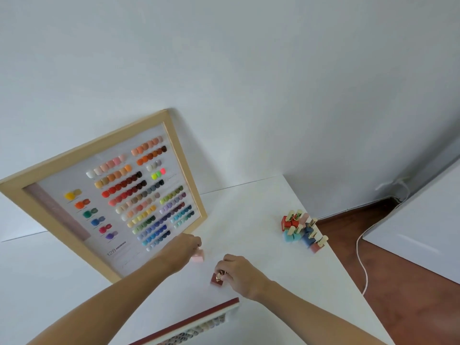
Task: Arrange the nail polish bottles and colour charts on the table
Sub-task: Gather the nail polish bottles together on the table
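Nearest the camera, a second colour chart (199,324) with a dark red edge lies flat at the bottom of the white table (261,220), only partly in frame, rows of pale swatches visible. Just beyond it, right hand (240,275) is curled narrow, fingertips (225,273) pinched on the gold cap of a dark red bottle (216,280) standing on the table. Left hand (183,251) reaches further in, fingers closed around the top of a pale pink bottle (198,255), which sits on the table just beside the corner of the framed chart; cap hidden by the hand. The two bottles are near each other, not touching. Framed colour chart (104,195), light wood frame, leans against the wall (249,83) at back left, many rows of coloured nail swatches. Far right near the table edge, a tight cluster of bottles (302,230): red, teal, navy, pink, gold caps, touching one another. White cable (361,257) on the brown floor (410,307) past the table.
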